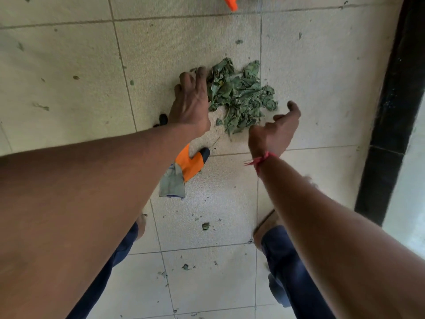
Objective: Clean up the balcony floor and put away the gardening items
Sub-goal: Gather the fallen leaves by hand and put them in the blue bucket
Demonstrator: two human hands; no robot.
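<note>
Left hand (190, 100) lies palm down with its fingers straight and spread. Its fingertips are against the 9 o'clock edge of the pile of dried green leaves (239, 95). Right hand (276, 132) hangs at the pile's 5 o'clock side, palm turned inward and fingers loosely cupped. It holds nothing, and a red thread (259, 161) is tied at its wrist.

Nearest the person, at 6 o'clock, two legs in dark blue trousers (287, 268) stand on the pale tiled floor (69, 65). Small leaf scraps (205, 226) lie scattered between them.

Further out an orange and grey glove (184, 171) lies flat, partly hidden under the left forearm. Its grey cuff is toward the person, and its long axis runs from 6 o'clock toward 12 o'clock. One black-tipped digit points to about 1 o'clock, and another black tip shows beyond the forearm, at 9 o'clock of the left wrist.

Beyond the glove the pile sits between the two hands as an irregular heap, with a tail of leaves trailing toward 6 o'clock. A black frame (391, 111) runs along the 3 o'clock side. Farthest off, at 12 o'clock, an orange object (231, 2) is cut by the picture's edge.
</note>
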